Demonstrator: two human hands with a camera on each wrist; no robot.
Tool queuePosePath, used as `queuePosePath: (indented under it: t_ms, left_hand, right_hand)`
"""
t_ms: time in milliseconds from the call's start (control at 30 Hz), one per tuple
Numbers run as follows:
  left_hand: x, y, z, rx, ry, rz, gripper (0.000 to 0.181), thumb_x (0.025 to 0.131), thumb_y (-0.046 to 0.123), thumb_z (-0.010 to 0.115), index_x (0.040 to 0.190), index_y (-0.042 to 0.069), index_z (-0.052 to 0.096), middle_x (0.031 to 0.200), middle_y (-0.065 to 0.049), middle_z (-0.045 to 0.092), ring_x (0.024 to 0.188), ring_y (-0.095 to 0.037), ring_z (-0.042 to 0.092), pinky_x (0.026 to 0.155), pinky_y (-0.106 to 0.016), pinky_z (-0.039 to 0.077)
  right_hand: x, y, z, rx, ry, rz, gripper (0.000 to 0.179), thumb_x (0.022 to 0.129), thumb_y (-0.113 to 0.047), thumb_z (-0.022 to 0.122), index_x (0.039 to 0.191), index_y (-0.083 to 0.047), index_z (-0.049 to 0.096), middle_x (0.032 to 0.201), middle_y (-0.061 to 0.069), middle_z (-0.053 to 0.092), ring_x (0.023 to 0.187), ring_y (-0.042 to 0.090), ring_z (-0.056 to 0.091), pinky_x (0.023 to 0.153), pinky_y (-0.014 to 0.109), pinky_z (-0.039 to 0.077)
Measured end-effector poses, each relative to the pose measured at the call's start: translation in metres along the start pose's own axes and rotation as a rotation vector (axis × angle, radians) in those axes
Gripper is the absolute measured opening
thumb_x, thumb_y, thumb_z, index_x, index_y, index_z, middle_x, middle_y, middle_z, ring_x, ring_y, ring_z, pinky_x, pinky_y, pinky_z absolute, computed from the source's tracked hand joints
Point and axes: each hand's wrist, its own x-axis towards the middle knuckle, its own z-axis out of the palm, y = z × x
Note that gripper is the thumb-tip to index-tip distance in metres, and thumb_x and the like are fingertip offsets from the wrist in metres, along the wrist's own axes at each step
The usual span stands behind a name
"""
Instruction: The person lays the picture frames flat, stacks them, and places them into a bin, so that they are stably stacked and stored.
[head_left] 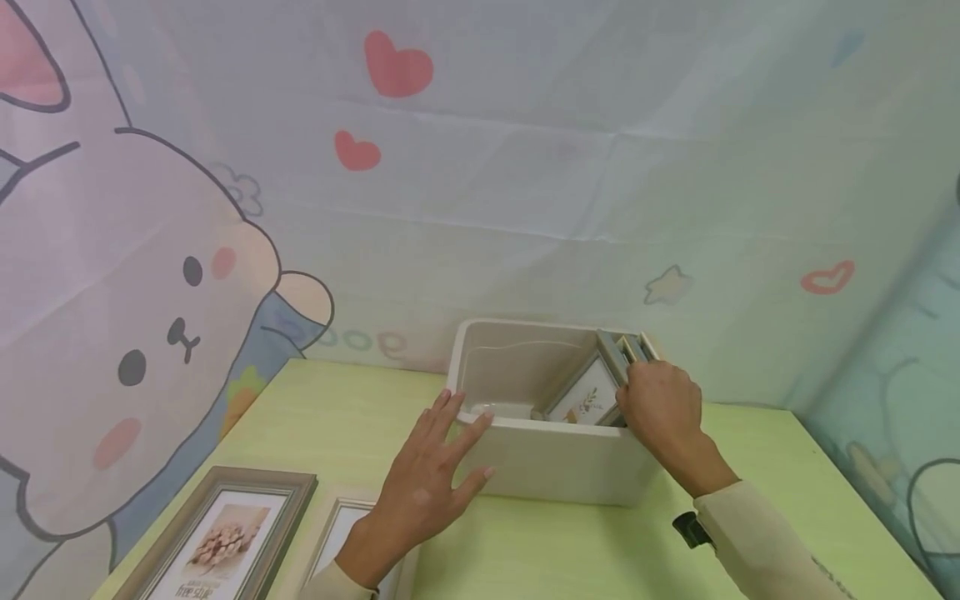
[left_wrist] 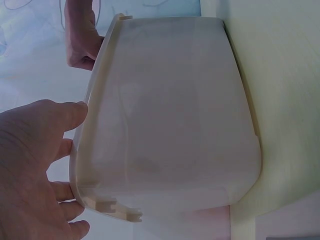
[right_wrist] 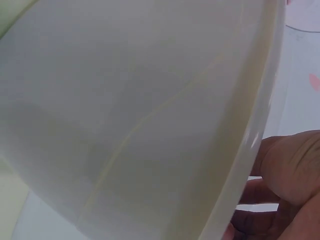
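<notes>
A whitish plastic storage bin (head_left: pixel 555 462) stands on the table, with several picture frames (head_left: pixel 588 392) leaning together inside its right end. My right hand (head_left: pixel 663 408) is over that end, fingers curled, and grips the top of the frames; the fingertips are hidden in the head view. In the right wrist view, the right hand (right_wrist: pixel 290 185) appears just beyond the bin's rim (right_wrist: pixel 250 145). My left hand (head_left: pixel 423 479) has its fingers spread and fairly straight at the bin's front left corner. The left wrist view shows the left hand's fingertips (left_wrist: pixel 75 115) touching the rim.
A brown-grey picture frame (head_left: pixel 296 508) with a flower print lies at the table's left front. Beside it is a paler frame (head_left: pixel 322 542), partly covered by my left forearm. Behind the light green table (head_left: pixel 360 392) hangs a cartoon-printed cloth (head_left: pixel 525 192).
</notes>
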Motion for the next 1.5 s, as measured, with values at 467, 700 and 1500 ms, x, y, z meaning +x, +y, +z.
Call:
queuePosePath:
  t_ms: [467, 700, 1500]
  left_hand:
    - [-0.005, -0.003, -0.004, -0.005, -0.012, 0.006, 0.059, 0.088, 0.039, 0.074, 0.142, 0.022, 0.056, 0.154, -0.020, 0.043, 0.148, -0.037, 0.034, 0.118, -0.055, 0.033]
    - [-0.006, -0.004, -0.006, -0.011, -0.012, 0.023, 0.059, 0.088, 0.038, 0.075, 0.142, 0.022, 0.057, 0.154, -0.020, 0.043, 0.148, -0.037, 0.035, 0.117, -0.055, 0.034]
    - [-0.016, -0.005, -0.012, -0.039, -0.012, 0.038, 0.059, 0.088, 0.037, 0.075, 0.142, 0.023, 0.056, 0.154, -0.019, 0.043, 0.148, -0.037, 0.034, 0.117, -0.056, 0.034]
  right_hand:
    - [-0.009, -0.002, -0.002, 0.019, 0.001, -0.018, 0.026, 0.082, 0.003, 0.057, 0.058, -0.005, 0.051, 0.057, 0.011, 0.053, 0.049, 0.024, 0.047, 0.040, 0.037, 0.040]
    - [-0.014, 0.003, -0.008, 0.036, -0.009, -0.013, 0.032, 0.087, -0.008, 0.068, 0.059, -0.011, 0.052, 0.055, 0.004, 0.052, 0.049, 0.019, 0.044, 0.042, 0.031, 0.033]
    - [-0.059, 0.040, -0.013, 0.422, -0.258, 0.092, 0.077, 0.103, -0.045, 0.051, 0.156, 0.004, 0.022, 0.159, 0.035, 0.020, 0.141, 0.059, 0.027, 0.105, 0.075, 0.031]
